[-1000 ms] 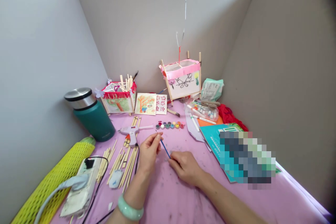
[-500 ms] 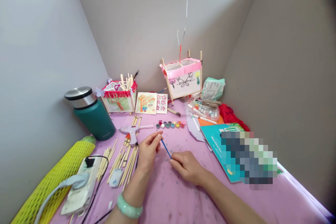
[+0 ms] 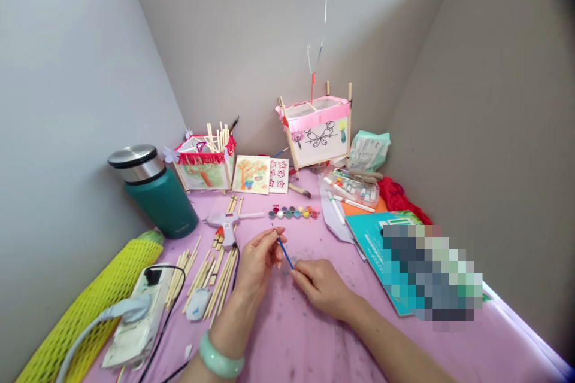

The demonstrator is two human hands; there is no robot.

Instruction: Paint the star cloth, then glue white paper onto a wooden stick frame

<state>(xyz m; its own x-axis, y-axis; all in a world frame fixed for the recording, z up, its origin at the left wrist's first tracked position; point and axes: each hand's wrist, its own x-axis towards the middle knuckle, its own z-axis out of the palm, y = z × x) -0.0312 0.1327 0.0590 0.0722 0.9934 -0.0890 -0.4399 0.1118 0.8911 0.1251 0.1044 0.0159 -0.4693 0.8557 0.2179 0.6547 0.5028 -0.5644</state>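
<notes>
A thin blue paintbrush (image 3: 284, 253) slants between both hands above the pink table cover (image 3: 291, 341). My left hand (image 3: 257, 260), with a green bangle on the wrist, pinches the brush's tip end with thumb and fingers. My right hand (image 3: 318, 286) grips the lower end of the blue handle, fingers curled. A strip of small paint pots (image 3: 293, 212) lies just beyond the hands. A white glue gun (image 3: 227, 224) rests to the left of them.
Wooden sticks (image 3: 211, 272) lie by a power strip (image 3: 135, 326) and a yellow foam net (image 3: 85, 323). A teal flask (image 3: 155, 191) stands left. Two paper lanterns (image 3: 317, 131), (image 3: 204, 164) and drawings (image 3: 251, 175) line the back. Markers (image 3: 354, 188) and a teal booklet (image 3: 372, 239) sit right.
The view has tipped slightly, so everything sits a little higher and to the right. Both hands keep their hold on the paintbrush with barely any shift.
</notes>
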